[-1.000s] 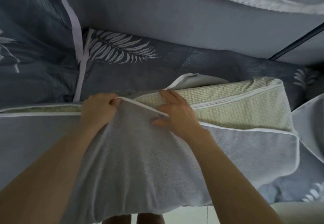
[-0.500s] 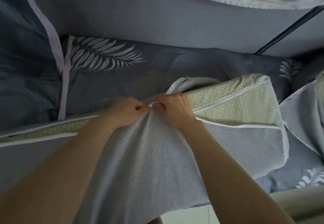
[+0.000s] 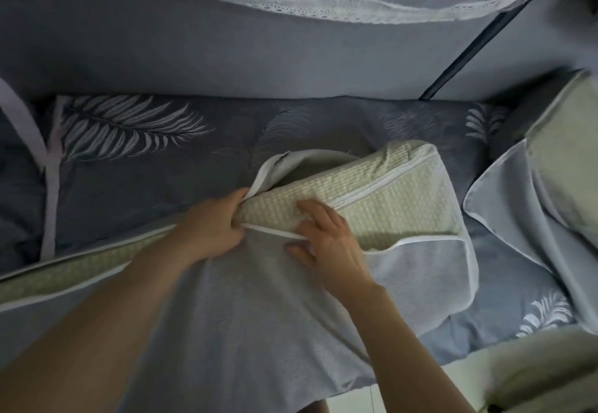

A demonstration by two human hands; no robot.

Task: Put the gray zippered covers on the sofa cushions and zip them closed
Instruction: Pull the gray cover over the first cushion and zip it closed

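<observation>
Gray cover (image 3: 226,309) gripped by left hand (image 3: 210,230); right hand (image 3: 326,246) spread on cushion (image 3: 391,209).

The cushion (image 3: 388,205) lies along the near edge of the sheet (image 3: 161,170), its right end outside the cover (image 3: 242,299). The 2 hands sit at the cover's opening, the left hand (image 3: 210,228) gripping its edge and the right hand (image 3: 326,238) resting just beside it. Another cushion (image 3: 563,160) lies at the sheet's right edge.
</observation>
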